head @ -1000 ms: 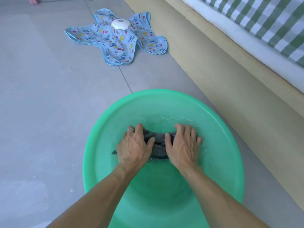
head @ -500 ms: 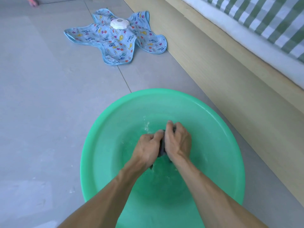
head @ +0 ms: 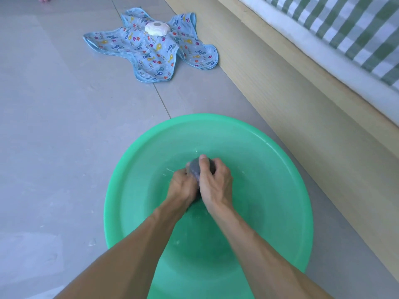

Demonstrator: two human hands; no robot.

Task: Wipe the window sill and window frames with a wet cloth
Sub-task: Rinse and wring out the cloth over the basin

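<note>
A dark grey wet cloth is bunched into a tight wad over the middle of a green plastic basin that stands on the floor with water in it. My left hand grips the near end of the wad. My right hand wraps round the far end, thumb on top. Both hands press together, and most of the cloth is hidden between them.
A blue star-shaped fabric mat with fish print lies on the grey tiled floor behind the basin, a white round object on it. A wooden bed frame with a green checked cover runs along the right.
The cloth lay spread flat under both palms a second ago. My hands have drawn together and gathered it into a tight wad held above the water.
</note>
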